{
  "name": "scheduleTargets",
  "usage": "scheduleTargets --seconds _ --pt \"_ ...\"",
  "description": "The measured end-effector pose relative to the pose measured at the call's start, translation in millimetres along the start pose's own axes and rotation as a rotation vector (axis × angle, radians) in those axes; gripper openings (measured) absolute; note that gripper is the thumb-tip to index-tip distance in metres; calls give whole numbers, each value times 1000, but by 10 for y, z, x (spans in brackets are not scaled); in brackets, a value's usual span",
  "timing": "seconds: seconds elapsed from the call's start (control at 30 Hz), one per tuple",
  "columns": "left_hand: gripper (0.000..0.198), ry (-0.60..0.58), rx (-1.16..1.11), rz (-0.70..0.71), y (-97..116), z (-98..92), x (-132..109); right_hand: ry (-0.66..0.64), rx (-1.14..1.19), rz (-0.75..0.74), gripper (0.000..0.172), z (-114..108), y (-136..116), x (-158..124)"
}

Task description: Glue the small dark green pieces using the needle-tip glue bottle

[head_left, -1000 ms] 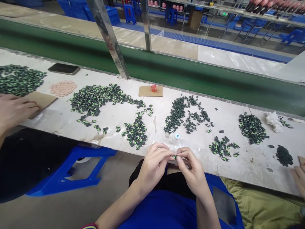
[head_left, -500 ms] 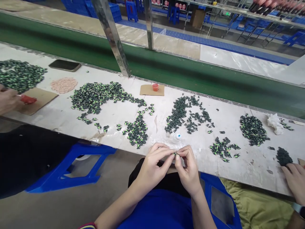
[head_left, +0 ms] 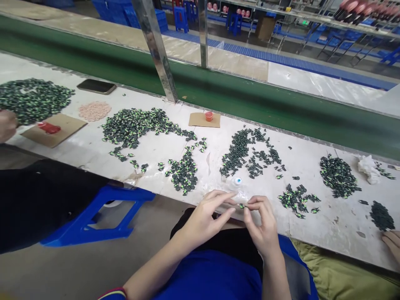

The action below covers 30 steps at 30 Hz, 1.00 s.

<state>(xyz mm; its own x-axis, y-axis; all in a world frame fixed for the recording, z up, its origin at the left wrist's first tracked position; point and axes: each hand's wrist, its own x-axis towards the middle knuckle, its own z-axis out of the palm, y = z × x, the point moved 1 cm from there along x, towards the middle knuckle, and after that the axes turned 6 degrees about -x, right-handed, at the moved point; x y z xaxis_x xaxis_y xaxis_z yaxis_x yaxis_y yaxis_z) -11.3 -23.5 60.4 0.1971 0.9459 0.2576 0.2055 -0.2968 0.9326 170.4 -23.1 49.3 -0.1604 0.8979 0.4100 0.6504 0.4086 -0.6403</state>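
Between the fingertips of my right hand (head_left: 262, 218) is a small dark green piece with lime marks (head_left: 241, 206); its exact kind is too small to make out. My left hand (head_left: 208, 214) is just to the left of it, thumb and forefinger parted, with no piece visible between them. A small white bottle with a blue tip (head_left: 236, 182) is on the table just beyond my hands. Past it is a pile of plain dark green pieces (head_left: 236, 150). Lime-marked pieces lie in a cluster (head_left: 184, 173) on the left and another (head_left: 298, 199) on the right.
A red cup (head_left: 208, 116) sits on cardboard (head_left: 196, 119) at the table's back edge, beside a metal post (head_left: 159, 58). Farther left are a larger green pile (head_left: 134, 125), pink pieces (head_left: 94, 111) and a phone (head_left: 96, 86). Co-workers' hands (head_left: 6, 126) show at both sides.
My left thumb and forefinger have spread away from the small piece, which stays in my right fingertips. The co-worker's hand at left has drawn back from the red object on the cardboard.
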Motion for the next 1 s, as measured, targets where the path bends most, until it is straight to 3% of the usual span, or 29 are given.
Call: scheduleTargets --seconds 0.07,0.23,0.33,0.4,0.53,0.6,0.67,0.77,0.87,1.0 --pt "36 43 51 7 -39 -176 63 83 -109 64 9 -129 190 -18" --pt "18 393 379 24 -293 -764 415 327 -393 336 22 -375 630 -67" --pt "16 346 609 -76 -502 -912 704 442 -450 388 36 -324 649 -46" --pt "17 298 769 -193 -603 -893 865 392 -367 330 46 -176 566 6" --pt "28 216 951 -273 -670 -732 1063 83 -134 253 64 256 373 161" --pt "26 170 996 -285 -681 -679 1114 24 -60 212 60 434 318 238" --pt "21 124 1002 -287 -704 -672 1136 15 0 192 45 541 290 296" --pt "17 68 936 -246 -744 -713 1094 40 110 219 31 548 268 324" --pt "17 10 828 -156 -740 -702 939 8 288 359 31 436 253 278" --pt "15 -57 612 -20 -653 -465 620 31 430 507 36 252 275 167"
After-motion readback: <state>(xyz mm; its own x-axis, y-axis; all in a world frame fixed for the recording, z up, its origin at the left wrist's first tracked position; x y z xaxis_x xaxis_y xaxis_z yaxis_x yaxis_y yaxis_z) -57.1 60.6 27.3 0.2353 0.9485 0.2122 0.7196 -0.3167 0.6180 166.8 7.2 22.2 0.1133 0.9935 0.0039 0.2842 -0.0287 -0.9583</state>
